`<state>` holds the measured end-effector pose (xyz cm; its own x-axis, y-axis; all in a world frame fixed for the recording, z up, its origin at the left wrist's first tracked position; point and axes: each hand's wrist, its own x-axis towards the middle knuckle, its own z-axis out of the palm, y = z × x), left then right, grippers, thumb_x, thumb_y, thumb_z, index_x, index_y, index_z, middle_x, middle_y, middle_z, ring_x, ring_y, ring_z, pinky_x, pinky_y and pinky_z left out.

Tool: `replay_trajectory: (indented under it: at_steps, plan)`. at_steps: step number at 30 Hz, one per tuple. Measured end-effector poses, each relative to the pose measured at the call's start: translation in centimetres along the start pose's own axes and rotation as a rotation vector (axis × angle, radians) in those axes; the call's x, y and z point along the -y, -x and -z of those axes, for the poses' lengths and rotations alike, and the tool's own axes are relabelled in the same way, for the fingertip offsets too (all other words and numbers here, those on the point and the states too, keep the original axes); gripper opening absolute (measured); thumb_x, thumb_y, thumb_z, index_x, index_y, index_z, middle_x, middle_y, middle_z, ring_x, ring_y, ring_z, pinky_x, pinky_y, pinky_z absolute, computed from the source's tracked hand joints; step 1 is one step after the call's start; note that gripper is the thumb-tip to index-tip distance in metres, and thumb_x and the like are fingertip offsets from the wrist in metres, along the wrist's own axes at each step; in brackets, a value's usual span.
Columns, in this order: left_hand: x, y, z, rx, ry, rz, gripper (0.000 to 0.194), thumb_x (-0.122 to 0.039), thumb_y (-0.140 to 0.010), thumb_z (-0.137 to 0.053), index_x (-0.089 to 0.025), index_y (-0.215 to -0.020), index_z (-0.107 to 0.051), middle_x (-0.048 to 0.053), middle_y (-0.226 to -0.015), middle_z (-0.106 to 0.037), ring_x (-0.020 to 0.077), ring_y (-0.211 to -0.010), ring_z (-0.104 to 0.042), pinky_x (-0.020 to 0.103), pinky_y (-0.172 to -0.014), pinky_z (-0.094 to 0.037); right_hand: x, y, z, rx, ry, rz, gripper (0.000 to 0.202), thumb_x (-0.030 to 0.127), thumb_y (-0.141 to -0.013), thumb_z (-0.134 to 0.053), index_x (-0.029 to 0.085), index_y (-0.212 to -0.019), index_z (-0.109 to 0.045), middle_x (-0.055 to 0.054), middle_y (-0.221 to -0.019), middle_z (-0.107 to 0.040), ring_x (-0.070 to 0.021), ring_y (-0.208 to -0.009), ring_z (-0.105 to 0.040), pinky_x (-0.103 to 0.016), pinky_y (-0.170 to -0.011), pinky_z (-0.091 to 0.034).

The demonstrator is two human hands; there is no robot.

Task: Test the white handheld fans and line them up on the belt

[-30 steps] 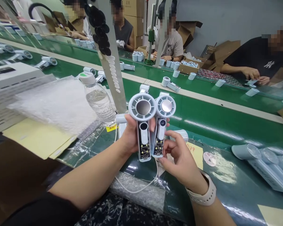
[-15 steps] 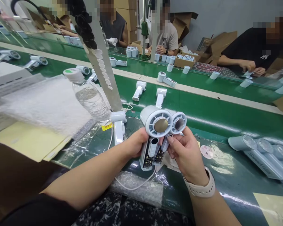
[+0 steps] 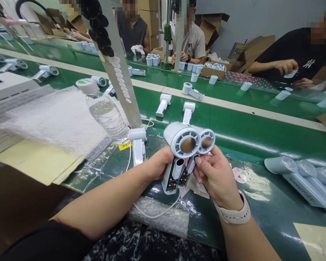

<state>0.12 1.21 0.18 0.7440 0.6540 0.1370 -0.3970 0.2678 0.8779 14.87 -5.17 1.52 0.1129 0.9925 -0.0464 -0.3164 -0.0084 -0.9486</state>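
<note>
Head view. Two pale-blue handheld fans are held up together over the bench, in front of the body: the near fan [image 3: 183, 141] on the left, the far fan [image 3: 206, 139] on the right, heads touching, the near one partly overlapping the far. Their handles run roughly parallel, long axes leaning from lower left to upper right, open circuit-board faces toward the wearer.

Left hand [image 3: 160, 164]: clamped on the near fan, thumb along its left side; the other fingers are mostly hidden behind the handles, so their exact contact cannot be told.

Right hand [image 3: 218, 174]: closed on the far fan from the right, thumb at the top of its button strip [image 3: 192, 164], index finger by the head's lower rim. The far fan lies just to the left of these fingertips; the right hand is the nearer to it.

Surface: glossy green bench [image 3: 260, 203], with a white cable [image 3: 156, 216] looping below the held pair across clear plastic wrap [image 3: 171, 222]. A third fan [image 3: 138, 146] stands beyond the left forearm, near a tilted-looking water bottle [image 3: 105, 112].

Room: green conveyor [image 3: 247, 130] beyond, more fans upon it; co-workers sit along its far side.
</note>
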Motion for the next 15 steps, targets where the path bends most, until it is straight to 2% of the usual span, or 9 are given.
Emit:
replay_trajectory:
  at_steps: [4,8,12,15]
  plan:
    - [-0.2,-0.2,-0.3,0.065,0.057,0.008,0.073,-0.091,-0.057,-0.063,-0.019,-0.066,-0.060,0.009,-0.070,-0.069,0.0243,-0.066,-0.067,0.038,-0.068,-0.056,0.1,0.1,-0.1,-0.009,-0.001,-0.006,0.025,0.026,-0.077,-0.071,0.024,-0.093,-0.051,0.013,-0.043,-0.052,-0.0082,-0.033,-0.047,-0.018,-0.035,-0.039]
    - [0.6,-0.1,-0.1,0.002,0.025,-0.046,0.071,-0.088,-0.061,-0.064,-0.018,-0.073,-0.065,0.008,-0.068,-0.067,0.0234,-0.064,-0.066,0.034,-0.062,-0.053,-0.1,0.2,-0.3,-0.088,0.071,0.052,0.022,0.028,-0.077,-0.074,0.023,-0.082,-0.054,0.009,-0.051,-0.059,-0.0091,-0.040,-0.054,-0.021,-0.040,-0.045]
    - [1.0,0.0,0.2,-0.002,-0.090,-0.111,0.068,-0.080,-0.065,-0.070,-0.016,-0.086,-0.073,0.009,-0.072,-0.068,0.0229,-0.066,-0.065,0.035,-0.063,-0.054,-0.2,0.4,-0.7,-0.205,0.211,0.106,0.025,0.035,-0.074,-0.081,0.020,-0.074,-0.060,0.004,-0.057,-0.061,-0.0094,-0.045,-0.055,-0.022,-0.043,-0.047]
    - [0.8,0.1,0.2,0.046,-0.192,-0.145,0.072,-0.082,-0.066,-0.068,-0.013,-0.089,-0.075,0.011,-0.076,-0.069,0.0234,-0.069,-0.065,0.036,-0.066,-0.054,-0.3,0.5,-0.7,-0.203,0.205,0.092,0.028,0.040,-0.075,-0.081,0.021,-0.072,-0.061,0.005,-0.053,-0.058,-0.0090,-0.043,-0.051,-0.021,-0.041,-0.044]
